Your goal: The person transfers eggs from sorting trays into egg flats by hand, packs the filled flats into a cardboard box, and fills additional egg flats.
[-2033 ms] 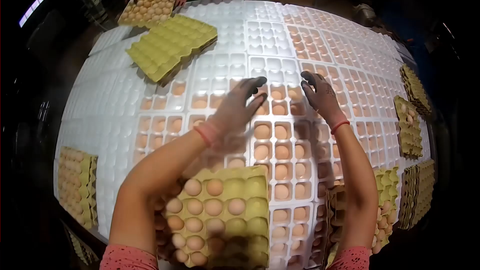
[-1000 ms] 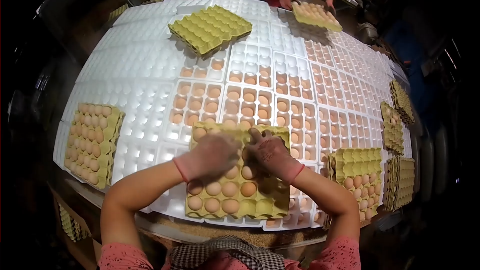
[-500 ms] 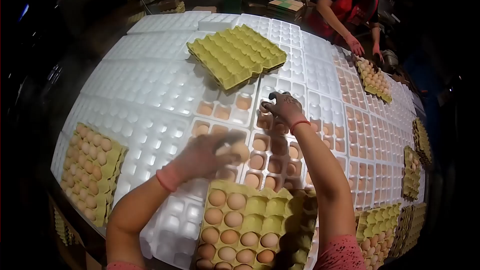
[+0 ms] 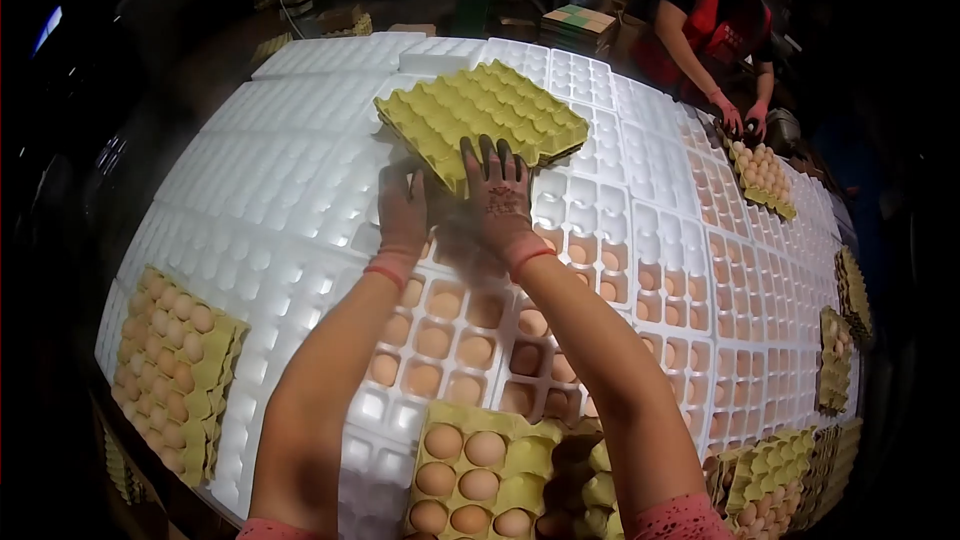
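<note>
Hands (image 4: 502,202), two, at one yellow egg-tray stack (image 4: 480,108)

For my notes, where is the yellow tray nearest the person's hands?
In the head view, the yellow tray lies upper centre on white trays, just beyond the left hand, right hand overlapping its near edge.

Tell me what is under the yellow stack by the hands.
White trays show around the yellow stack, so they likely run beneath it. Its underside and any cells directly below are covered; the right hand also hides part of the near edge.
</note>
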`<state>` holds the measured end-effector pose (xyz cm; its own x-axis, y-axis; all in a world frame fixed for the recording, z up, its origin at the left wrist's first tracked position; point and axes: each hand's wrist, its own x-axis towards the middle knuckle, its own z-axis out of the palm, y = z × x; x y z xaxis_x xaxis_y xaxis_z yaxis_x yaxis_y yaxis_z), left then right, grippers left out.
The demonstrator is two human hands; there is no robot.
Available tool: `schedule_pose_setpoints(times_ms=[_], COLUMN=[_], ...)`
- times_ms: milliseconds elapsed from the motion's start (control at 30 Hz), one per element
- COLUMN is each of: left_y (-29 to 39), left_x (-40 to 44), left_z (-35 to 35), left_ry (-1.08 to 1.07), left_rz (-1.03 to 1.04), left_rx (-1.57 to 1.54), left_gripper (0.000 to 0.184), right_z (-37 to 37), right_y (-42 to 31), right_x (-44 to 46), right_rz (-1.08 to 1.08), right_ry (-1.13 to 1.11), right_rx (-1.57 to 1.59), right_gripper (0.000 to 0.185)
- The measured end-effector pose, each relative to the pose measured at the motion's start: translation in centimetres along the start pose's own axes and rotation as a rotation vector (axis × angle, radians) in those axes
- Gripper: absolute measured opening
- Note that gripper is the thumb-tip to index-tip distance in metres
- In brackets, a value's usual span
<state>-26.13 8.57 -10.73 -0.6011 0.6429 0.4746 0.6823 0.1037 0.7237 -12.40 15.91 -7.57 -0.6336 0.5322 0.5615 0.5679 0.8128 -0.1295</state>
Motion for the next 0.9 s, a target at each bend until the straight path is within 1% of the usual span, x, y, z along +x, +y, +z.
schedule_pose_setpoints(times_ms=[33, 67, 100, 133, 167, 200, 267, 333, 400, 433, 467, 533, 567, 600, 633, 667, 733, 767, 800, 867, 900], left_y=[-0.6, -0.8, -0.4, 0.3, 0.8, 1.0, 2.1, 1.6, 3.5, 3.7, 4.6, 7.7, 8.5, 9.6, 10.9, 12.0, 13.0, 12.9, 13.2, 13.6, 13.0], left_x=[-0.4, -0.7, -1.2, -1.6, -2.1, -2.9, -3.6, -4.6, -5.8, -6.5, -7.1, -10.3, -12.4, -14.9, -17.0, -18.9, -21.1, -21.9, -22.2, -22.1, -21.9], left_z=[1.7, 2.8, 3.4, 3.6, 3.7, 3.6, 3.0, 3.4, 0.9, -0.8, -3.5, -9.7, -11.8, -14.0, -15.9, -17.3, -19.4, -19.7, -19.9, -19.9, -19.4], left_ry=[0.179, 0.356, 0.364, 0.364, 0.315, 0.264, 0.064, -0.194, -0.130, -0.077, -0.109, -0.192, -0.199, -0.273, -0.352, -0.450, -0.759, -0.867, -0.864, -0.871, -0.847], left_rz=[0.002, 0.001, -0.095, -0.095, -0.174, -0.262, -0.081, 0.212, 0.174, 0.202, 0.229, 0.265, 0.257, 0.254, 0.262, 0.321, 0.509, 0.546, 0.545, 0.557, 0.599], left_rx=[-0.173, -0.348, -0.371, -0.374, -0.343, -0.309, -0.058, 0.481, 0.367, 0.205, -0.023, -0.105, -0.100, -0.157, -0.214, -0.073, 0.195, 0.252, 0.257, 0.357, 0.393], left_gripper=[0.029, 0.027, 0.028, 0.028, 0.028, 0.028, 0.040, 0.046, 0.050, 0.052, 0.052, 0.050, 0.050, 0.049, 0.049, 0.047, 0.052, 0.049, 0.049, 0.046, 0.046], right_z=[2.6, 2.3, 1.4, 0.3, -0.8, -0.9, -1.7, -5.1, -8.9, -11.8, -14.7, -19.9, -21.5, -22.9, -23.4, -23.0, -20.6, -19.9, -21.0, -23.3, -23.3], right_y=[0.5, 0.5, 0.3, -0.1, -0.1, 0.9, 3.9, 6.0, 7.9, 7.5, 6.7, 3.9, 2.2, 0.1, -2.1, -3.9, -6.3, -6.4, -6.8, -7.3, -7.1], right_x=[0.5, 0.9, 1.3, 1.6, 2.0, 1.9, 1.2, 0.8, -1.5, -3.5, -5.6, -11.8, -14.4, -16.4, -18.5, -20.2, -23.1, -23.1, -22.9, -22.8, -23.4], right_rz=[-0.025, -0.014, 0.010, 0.028, 0.047, 0.043, -0.072, -0.040, -0.052, -0.103, -0.145, -0.124, -0.196, -0.276, -0.305, -0.333, -0.286, -0.241, -0.201, 0.041, 0.254], right_ry=[-0.003, 0.008, -0.182, -0.379, -0.462, -0.477, -0.232, -0.230, -0.213, -0.175, -0.133, -0.262, -0.326, -0.380, -0.385, -0.386, -0.337, -0.338, -0.336, -0.396, -0.325], right_rx=[-0.087, -0.087, -0.131, -0.175, -0.145, -0.149, -0.225, -0.330, -0.162, -0.024, 0.116, 0.274, 0.366, 0.459, 0.419, 0.377, 0.330, 0.366, 0.368, 0.613, 1.019], right_gripper=[0.090, 0.090, 0.080, 0.070, 0.071, 0.071, 0.074, 0.079, 0.072, 0.064, 0.055, 0.040, 0.036, 0.032, 0.031, 0.031, 0.030, 0.032, 0.033, 0.038, 0.041])
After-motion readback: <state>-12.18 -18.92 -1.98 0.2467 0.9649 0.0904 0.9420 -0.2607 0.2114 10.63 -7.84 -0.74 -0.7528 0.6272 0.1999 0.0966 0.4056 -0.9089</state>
